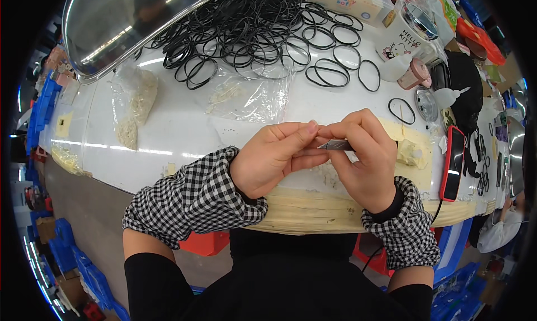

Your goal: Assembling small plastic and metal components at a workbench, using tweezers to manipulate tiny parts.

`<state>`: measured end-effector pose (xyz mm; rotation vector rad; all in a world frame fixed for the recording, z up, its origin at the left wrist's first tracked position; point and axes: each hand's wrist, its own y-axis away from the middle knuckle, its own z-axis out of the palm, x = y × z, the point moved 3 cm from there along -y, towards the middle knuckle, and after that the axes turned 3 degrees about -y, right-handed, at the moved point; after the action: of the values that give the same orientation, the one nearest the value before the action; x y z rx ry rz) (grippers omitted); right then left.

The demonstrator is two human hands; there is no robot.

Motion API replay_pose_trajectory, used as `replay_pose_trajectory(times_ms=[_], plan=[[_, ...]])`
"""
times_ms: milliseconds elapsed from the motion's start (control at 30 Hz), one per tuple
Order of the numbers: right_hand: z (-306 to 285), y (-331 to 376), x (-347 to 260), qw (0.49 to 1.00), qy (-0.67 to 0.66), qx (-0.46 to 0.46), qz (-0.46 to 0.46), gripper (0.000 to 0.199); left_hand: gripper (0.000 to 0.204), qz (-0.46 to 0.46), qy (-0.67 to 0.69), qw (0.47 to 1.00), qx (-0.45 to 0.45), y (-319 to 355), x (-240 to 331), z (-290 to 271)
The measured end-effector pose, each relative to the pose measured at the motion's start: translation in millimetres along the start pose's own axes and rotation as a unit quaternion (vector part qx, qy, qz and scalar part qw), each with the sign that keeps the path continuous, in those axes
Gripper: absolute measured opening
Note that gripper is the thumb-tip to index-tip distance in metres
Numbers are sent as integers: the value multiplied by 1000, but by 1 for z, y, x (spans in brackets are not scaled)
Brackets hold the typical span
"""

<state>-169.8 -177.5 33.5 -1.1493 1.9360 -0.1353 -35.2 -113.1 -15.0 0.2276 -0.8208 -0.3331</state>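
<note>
Both hands meet above the table's near edge, fingertips almost touching. My right hand (363, 158) pinches a small, flat, dark grey piece (338, 145) that looks like metal; its far end reaches the fingertips of the other hand. Thumb and fingers of my left hand (274, 156) are pressed together, and what lies between them is hidden. Below the hands are small whitish bits (327, 174) on the table. Beyond them lies a clear plastic bag (251, 97) with a few pale pieces. A large heap of black rubber rings (246, 24) spreads behind it.
Left on the white table (184, 125) is a bag of pale pieces (138, 108), with a shiny metal tray (134, 24) behind. A red-edged phone (453, 163) with a cable lies right. Behind stand a white cup (398, 38), a pink bottle (415, 75) and a tissue box (352, 2).
</note>
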Motion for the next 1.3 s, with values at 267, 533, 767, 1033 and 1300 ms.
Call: replay_pose_trajectory(times_ms=[267, 533, 767, 1033, 1300], plan=[[-6, -3, -5, 1000, -8, 11, 3, 29, 26, 6, -12, 999, -32, 2, 6, -3], [-14, -6, -5, 996, -84, -8, -1, 32, 15, 29, 4, 997, -77, -2, 11, -7], [-12, -6, -3, 989, -136, -17, 59, 25, 14, 39, 2, 994, -100, -5, 10, -9], [-13, -5, -8, 990, -128, -14, 62, 16, 15, 39, 8, 992, -117, -3, 5, -3], [-11, -4, -8, 997, -25, -37, 62, 21, 13, 69, 38, 984, -158, -4, 3, 2]])
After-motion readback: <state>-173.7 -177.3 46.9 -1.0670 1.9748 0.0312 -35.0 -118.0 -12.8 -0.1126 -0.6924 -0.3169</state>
